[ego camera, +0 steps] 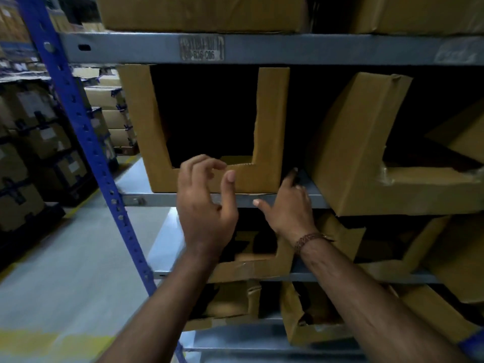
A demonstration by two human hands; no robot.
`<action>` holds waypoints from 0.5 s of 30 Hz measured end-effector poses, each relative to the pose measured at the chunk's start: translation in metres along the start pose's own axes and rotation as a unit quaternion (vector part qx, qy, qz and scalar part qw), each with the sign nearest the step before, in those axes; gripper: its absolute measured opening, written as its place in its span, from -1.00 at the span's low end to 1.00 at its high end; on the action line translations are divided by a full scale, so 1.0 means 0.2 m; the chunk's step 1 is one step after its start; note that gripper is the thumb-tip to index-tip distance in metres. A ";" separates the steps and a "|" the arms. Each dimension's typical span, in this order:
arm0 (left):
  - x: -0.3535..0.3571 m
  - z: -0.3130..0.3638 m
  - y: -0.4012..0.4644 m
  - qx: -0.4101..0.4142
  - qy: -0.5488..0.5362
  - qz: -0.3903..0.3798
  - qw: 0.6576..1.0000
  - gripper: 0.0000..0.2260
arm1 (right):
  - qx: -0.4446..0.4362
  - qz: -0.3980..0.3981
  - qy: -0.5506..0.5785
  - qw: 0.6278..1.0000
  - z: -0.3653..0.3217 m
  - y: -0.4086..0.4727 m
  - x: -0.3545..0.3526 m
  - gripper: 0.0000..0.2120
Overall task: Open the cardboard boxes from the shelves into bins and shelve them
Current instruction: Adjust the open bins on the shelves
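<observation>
Against the grey shelf edge (pixel 262 199), the cut-open box (pixel 162 142) is seated; nothing is gripped by the loosely spread left hand (pixel 204 203) or the flat right hand (pixel 290 205). Its front is best squared flush.

Cut-open cardboard bin (pixel 162 142) on grey shelf (pixel 288 200), left hand (pixel 204 200) loosely open before it, right hand (pixel 290 205) at its corner

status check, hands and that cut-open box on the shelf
Both hands empty, left hand open before the cut-open box, right hand open at its right corner. Box upright on shelf. Tilted box close on right.
</observation>
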State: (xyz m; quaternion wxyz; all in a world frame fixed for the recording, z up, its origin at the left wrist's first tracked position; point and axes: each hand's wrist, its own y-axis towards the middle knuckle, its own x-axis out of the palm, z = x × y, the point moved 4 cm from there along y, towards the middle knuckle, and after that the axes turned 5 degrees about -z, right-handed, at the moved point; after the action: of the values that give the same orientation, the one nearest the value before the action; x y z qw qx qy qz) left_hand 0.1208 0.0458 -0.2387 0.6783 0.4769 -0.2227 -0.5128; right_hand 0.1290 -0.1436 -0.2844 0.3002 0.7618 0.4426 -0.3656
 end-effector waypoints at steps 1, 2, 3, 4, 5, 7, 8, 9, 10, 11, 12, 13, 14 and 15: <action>0.04 0.06 0.00 0.009 -0.015 -0.021 1.000 -0.81 | 0.008 -0.029 0.009 1.000 0.00 -0.02 -0.04 0.02; 0.08 0.11 -0.01 0.013 -0.026 -0.037 0.999 -0.83 | 0.002 -0.052 0.000 0.999 0.00 -0.05 -0.08 -0.16; 0.13 0.15 -0.02 0.014 -0.033 -0.052 0.998 -0.83 | -0.020 -0.072 -0.018 0.997 0.01 -0.10 -0.14 -0.38; 0.18 0.19 -0.03 0.012 -0.037 -0.068 0.997 -0.83 | -0.048 -0.088 -0.034 0.994 0.02 -0.16 -0.20 -0.55; 0.24 0.23 -0.03 0.009 -0.040 -0.084 0.996 -0.82 | -0.072 -0.097 -0.043 0.992 0.05 -0.22 -0.26 -0.67; 0.37 0.32 -0.06 0.002 -0.051 -0.110 0.993 -0.84 | -0.091 -0.074 -0.038 0.992 0.16 -0.33 -0.42 -0.79; 0.44 0.38 -0.08 -0.004 -0.062 -0.121 0.991 -0.86 | -0.090 -0.035 -0.025 0.995 0.23 -0.37 -0.51 -0.81; 0.52 0.43 -0.10 -0.017 -0.076 -0.136 0.988 -0.87 | -0.083 0.023 -0.010 0.996 0.31 -0.41 -0.60 -0.80; 0.60 0.47 -0.13 -0.042 -0.088 -0.159 0.982 -0.78 | -0.076 0.099 -0.004 0.992 0.41 -0.44 -0.70 -0.78; 0.68 0.49 -0.16 -0.076 -0.094 -0.196 0.973 -0.59 | -0.074 0.186 -0.008 0.980 0.52 -0.47 -0.80 -0.77; 0.75 0.51 -0.20 -0.113 -0.102 -0.243 0.958 -0.38 | -0.075 0.270 -0.014 0.960 0.64 -0.48 -0.89 -0.73; 0.82 0.52 -0.24 -0.142 -0.107 -0.288 0.941 -0.19 | -0.072 0.337 -0.008 0.939 0.78 -0.46 -0.97 -0.68; 0.87 0.52 -0.26 -0.161 -0.108 -0.319 0.928 -0.08 | -0.060 0.380 0.011 0.923 0.92 -0.44 -1.04 -0.56; 0.91 0.50 -0.28 -0.176 -0.104 -0.329 0.922 -0.02 | -0.040 0.392 0.027 0.919 1.06 -0.39 -1.10 -0.39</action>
State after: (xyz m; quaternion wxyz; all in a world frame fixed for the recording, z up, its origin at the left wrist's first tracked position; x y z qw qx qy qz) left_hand 0.0825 -0.1629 -0.2759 0.5175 0.3399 -0.0292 -0.7847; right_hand -0.0777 -0.3761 -0.2308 0.4378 0.8710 0.1307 -0.1803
